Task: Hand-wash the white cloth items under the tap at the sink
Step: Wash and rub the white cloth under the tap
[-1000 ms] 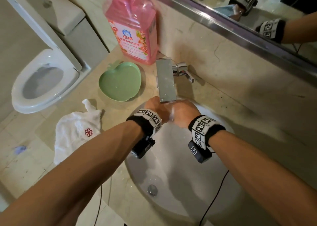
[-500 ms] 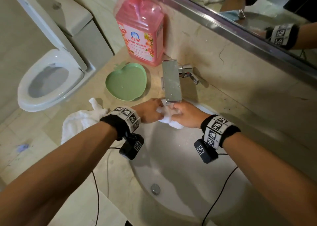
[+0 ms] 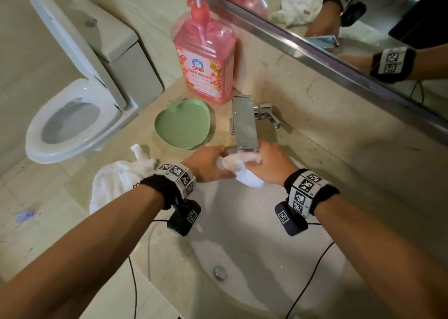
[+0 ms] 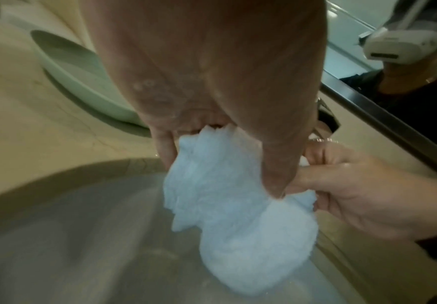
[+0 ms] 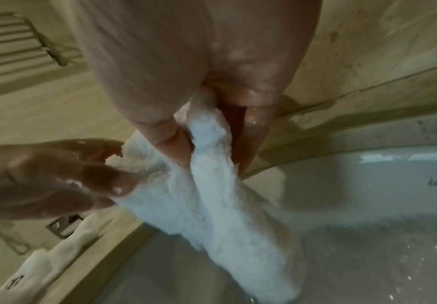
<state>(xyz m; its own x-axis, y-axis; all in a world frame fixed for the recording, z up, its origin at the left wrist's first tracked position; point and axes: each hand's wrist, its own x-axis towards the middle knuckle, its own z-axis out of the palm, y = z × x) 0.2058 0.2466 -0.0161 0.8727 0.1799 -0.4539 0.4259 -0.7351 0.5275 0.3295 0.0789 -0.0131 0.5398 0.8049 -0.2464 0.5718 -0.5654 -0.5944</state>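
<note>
White cloth [image 3: 242, 167], wet and bunched, is held between both hands just under the tap [image 3: 244, 124] spout, its loose end hanging below the fingers into the sink [image 3: 254, 258]. The left hand [image 3: 208, 164] grips its left side with curled fingers [image 4: 164, 148]; the right hand [image 3: 271, 166] pinches its right side. A second white cloth [image 3: 116, 183] lies left of the left wrist, a green dish [image 3: 181, 124] beyond the left fingers.

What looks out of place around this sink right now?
A second white cloth lies crumpled on the counter left of the basin, at the edge beside the toilet. Otherwise nothing stands out.
</note>
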